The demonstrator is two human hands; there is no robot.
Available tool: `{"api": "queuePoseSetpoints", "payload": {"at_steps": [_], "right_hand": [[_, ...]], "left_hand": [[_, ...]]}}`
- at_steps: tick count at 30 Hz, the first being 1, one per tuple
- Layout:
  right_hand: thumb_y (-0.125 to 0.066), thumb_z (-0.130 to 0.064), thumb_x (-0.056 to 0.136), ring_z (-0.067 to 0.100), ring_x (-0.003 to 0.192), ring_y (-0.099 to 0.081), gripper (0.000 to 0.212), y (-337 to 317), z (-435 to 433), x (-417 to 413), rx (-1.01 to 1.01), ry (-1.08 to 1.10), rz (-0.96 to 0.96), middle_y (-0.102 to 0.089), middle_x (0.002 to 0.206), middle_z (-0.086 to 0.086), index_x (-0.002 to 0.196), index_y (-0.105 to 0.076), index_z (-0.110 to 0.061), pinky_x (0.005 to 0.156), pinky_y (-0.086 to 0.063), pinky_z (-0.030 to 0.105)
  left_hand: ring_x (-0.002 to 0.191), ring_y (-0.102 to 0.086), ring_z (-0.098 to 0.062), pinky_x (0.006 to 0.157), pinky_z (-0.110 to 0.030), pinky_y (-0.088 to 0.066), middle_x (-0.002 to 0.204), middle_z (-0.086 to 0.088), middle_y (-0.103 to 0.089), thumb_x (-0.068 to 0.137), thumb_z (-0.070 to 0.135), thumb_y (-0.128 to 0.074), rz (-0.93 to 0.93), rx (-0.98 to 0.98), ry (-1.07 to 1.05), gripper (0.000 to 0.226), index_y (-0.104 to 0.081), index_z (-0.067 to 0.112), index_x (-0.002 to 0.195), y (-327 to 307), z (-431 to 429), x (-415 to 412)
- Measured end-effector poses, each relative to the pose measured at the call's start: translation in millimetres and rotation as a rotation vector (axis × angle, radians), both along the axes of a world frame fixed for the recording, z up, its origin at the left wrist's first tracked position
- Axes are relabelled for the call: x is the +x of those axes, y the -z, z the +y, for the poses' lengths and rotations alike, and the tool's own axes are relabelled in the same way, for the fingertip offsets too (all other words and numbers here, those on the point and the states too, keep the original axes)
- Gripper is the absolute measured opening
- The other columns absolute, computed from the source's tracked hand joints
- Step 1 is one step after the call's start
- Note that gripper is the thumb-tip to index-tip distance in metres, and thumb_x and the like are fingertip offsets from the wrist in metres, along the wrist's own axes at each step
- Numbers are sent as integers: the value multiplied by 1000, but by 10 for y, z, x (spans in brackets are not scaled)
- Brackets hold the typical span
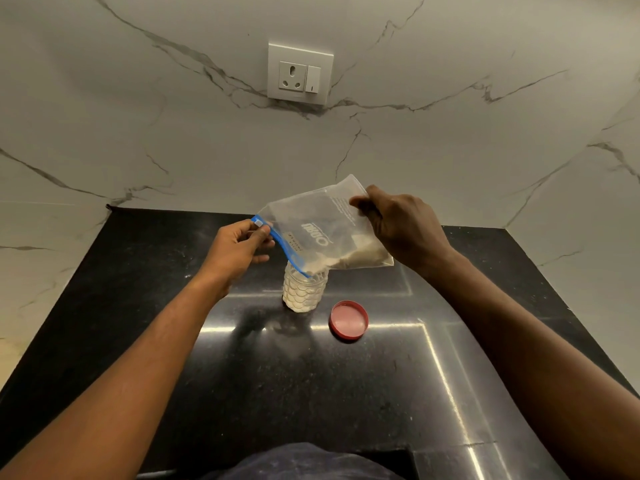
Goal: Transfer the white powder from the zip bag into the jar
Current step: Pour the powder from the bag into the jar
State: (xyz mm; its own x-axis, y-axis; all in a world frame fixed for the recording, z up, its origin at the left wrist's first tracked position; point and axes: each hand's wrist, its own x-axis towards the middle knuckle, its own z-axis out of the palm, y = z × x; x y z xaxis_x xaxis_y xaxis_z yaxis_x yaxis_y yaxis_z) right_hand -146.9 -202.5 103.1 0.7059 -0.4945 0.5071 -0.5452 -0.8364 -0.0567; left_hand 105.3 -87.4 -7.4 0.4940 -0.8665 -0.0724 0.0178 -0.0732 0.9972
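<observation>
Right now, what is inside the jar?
White powder fills most of the jar, seen through its clear wall. The zip bag corner covers its mouth, hiding the top level.

Surface: a black polished stone counter (346,393), speckled, with bright light streaks reflected on it.
Back edge: the counter meets a white marble wall.
Standing on it: a clear textured jar (304,289), upright, open, holding white powder, near the middle of the counter.
Lying on it: a red lid (348,320), inner side up, just beside the jar on its right, not touching it.
</observation>
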Motion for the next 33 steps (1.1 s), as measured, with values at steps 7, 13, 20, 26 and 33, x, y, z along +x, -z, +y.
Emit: {"api": "queuePoseSetpoints", "payload": {"at_steps": [7,13,20,26,33], "right_hand": [[-42,-43,107,34,65,-67,40,-117,-8,-20,74,34,71,-74,82,12,111,-65,-11,59,-57,48],[-40,-47,108,26,60,-60,44,-182,-8,-30,188,50,27,-66,72,5,93,-63,-13,57,-54,45],[-41,-46,109,18,58,-55,44,-168,-38,-2,284,62,14,-59,66,-4,87,-62,-14,56,-46,39],[-41,-44,109,16,58,-55,43,-169,-53,-7,312,47,21,-63,71,-1,88,-64,-15,54,-42,32],[-40,-45,109,17,58,-55,46,-159,-79,-14,312,52,35,-65,72,3,87,-64,-13,52,-39,31]], "left_hand": [[106,-75,-19,84,-36,-65,113,-4,-77,103,23,-61,25,17,13,21,-72,18,121,-17,10,1],[104,-76,-17,80,-32,-65,112,-4,-78,104,22,-59,24,33,53,18,-72,20,115,-52,37,-40],[104,-77,-18,78,-30,-64,110,-3,-78,104,21,-59,16,54,74,15,-73,23,109,-86,55,-34],[105,-75,-18,82,-33,-64,111,-4,-77,104,21,-58,10,63,77,15,-73,24,107,-77,73,-52],[106,-74,-18,84,-33,-63,112,-5,-76,105,18,-58,31,64,70,16,-73,22,108,-78,92,-64]]}}
